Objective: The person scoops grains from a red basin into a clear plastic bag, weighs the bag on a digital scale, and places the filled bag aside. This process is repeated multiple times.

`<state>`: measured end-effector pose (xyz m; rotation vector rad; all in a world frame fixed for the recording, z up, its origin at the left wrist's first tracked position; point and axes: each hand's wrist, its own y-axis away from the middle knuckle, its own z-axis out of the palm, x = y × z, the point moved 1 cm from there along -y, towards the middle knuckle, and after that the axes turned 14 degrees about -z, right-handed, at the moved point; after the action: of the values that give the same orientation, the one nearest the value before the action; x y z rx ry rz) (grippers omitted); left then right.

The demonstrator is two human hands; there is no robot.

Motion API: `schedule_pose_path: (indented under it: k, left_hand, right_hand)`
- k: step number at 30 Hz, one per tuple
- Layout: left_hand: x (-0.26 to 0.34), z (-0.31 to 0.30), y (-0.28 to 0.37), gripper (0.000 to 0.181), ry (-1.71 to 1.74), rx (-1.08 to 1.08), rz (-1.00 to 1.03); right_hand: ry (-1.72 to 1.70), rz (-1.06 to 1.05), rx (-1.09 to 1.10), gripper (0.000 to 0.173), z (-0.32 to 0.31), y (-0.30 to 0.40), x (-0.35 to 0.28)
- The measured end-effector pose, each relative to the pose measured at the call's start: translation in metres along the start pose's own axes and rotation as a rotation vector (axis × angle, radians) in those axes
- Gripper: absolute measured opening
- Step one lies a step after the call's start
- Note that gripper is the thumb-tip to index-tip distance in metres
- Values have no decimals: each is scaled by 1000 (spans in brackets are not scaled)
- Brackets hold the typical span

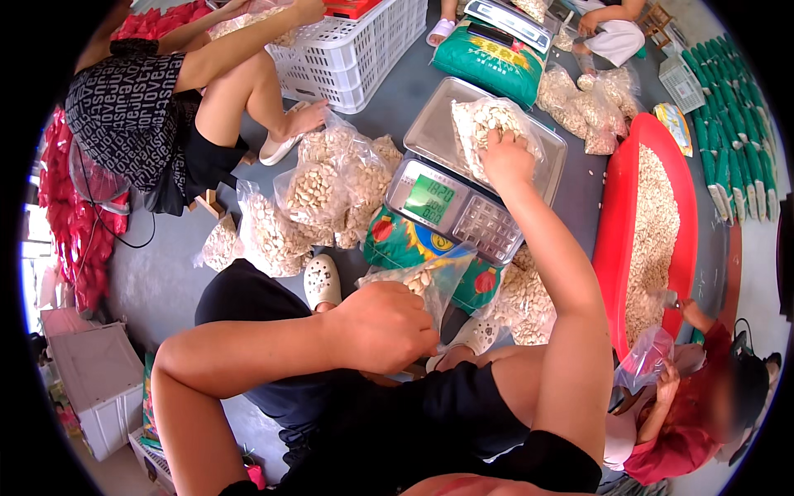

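My left hand [386, 323] is closed around a clear plastic bag [456, 273] with some pale, bean-like pieces in it, held low in front of the scale. My right hand [508, 156] reaches onto a fuller clear bag of the same pieces [471, 133], which sits on the metal pan [428, 121] of a digital scale. Its fingertips are among the pieces at the top, so whether they grip any is hidden. The scale's lit green display [428, 197] and keypad [490, 224] face me. Below the scale is a green printed sack [397, 239].
Filled clear bags [316, 192] cluster left of the scale. To the right lies a long red scoop-shaped tub [685, 248] of loose pieces. Beyond the scale are another green sack [490, 68] and a white crate [353, 62]. Co-workers sit at left, at far right, and beyond.
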<state>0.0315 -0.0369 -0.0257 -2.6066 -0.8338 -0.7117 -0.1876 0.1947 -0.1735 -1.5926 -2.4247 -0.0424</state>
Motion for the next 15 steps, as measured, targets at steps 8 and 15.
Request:
schedule_pose_path:
  k: [8, 15]
  left_hand:
    - [-3, 9, 0, 18, 11, -75, -13]
    - [1, 8, -6, 12, -40, -288, -71]
  right_hand:
    - [-149, -4, 47, 24, -5, -19, 25]
    - [-1081, 233, -35, 34, -36, -20, 47]
